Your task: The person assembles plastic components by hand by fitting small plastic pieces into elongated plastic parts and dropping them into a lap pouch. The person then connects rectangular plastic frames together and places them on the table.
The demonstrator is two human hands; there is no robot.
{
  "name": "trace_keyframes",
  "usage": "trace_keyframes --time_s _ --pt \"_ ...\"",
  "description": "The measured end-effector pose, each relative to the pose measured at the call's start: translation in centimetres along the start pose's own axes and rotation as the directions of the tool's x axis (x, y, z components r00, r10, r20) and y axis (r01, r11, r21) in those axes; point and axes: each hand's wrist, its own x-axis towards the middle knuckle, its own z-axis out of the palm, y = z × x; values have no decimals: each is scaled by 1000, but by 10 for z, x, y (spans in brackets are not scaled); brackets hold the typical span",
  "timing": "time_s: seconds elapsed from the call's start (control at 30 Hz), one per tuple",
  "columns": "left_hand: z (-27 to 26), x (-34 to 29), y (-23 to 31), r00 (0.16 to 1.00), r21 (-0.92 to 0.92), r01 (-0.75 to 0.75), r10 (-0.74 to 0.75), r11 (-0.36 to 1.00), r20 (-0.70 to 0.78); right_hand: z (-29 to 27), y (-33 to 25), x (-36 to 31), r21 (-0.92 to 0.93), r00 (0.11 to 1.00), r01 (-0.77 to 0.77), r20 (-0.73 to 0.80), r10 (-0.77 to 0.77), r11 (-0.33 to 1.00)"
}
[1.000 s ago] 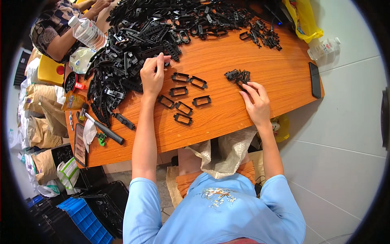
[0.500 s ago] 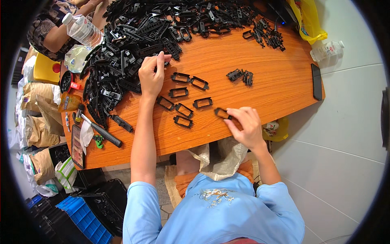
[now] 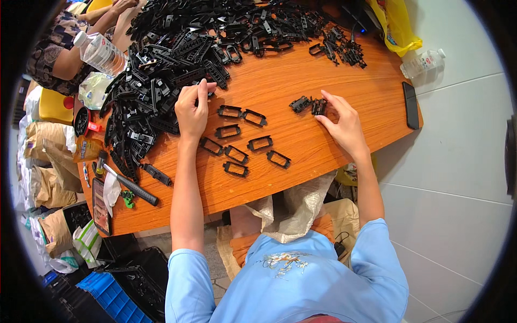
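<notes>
My left hand (image 3: 193, 112) is closed at the right edge of a large heap of black plastic parts (image 3: 156, 89); what its fingers hold, if anything, cannot be made out. To the right, the thumb and fingers of my right hand (image 3: 344, 123) grip a small black plastic clip (image 3: 319, 107) from its two sides. Another small dark clip (image 3: 299, 104) lies just left of it. Between my hands several black rectangular frames (image 3: 260, 142) lie flat on the wooden table (image 3: 323, 153), including one (image 3: 278, 159) nearest the front edge.
A hammer (image 3: 137, 189), a green piece (image 3: 127, 199) and a phone (image 3: 101, 204) lie at the front left. Another phone (image 3: 411, 105) and a bottle (image 3: 423, 64) are at the right edge. Smaller black parts (image 3: 344, 48) lie far right. Another person's arm (image 3: 67, 62) shows at far left.
My right hand has set a black frame down beside the others and moved up and right to the small clips. My left hand stays by the heap. The whole view has shifted slightly.
</notes>
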Motion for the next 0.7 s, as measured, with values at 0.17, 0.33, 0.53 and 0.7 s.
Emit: trace_keyframes --time_s 0.17,0.33,0.53,0.7 --pt "-3 -1 -2 1000 13 20 -20 1000 8 0 -11 -14 51 978 27 -207 -16 998" --pt "-3 0 0 999 32 34 -35 999 35 18 -12 -42 110 992 47 -126 -33 993" --pt "1 1 -3 999 3 -2 2 1000 -34 30 -14 -55 49 944 228 -257 -208 972" --pt "2 0 -2 1000 6 -2 2 1000 -25 44 -23 -64 379 937 28 -331 107 925"
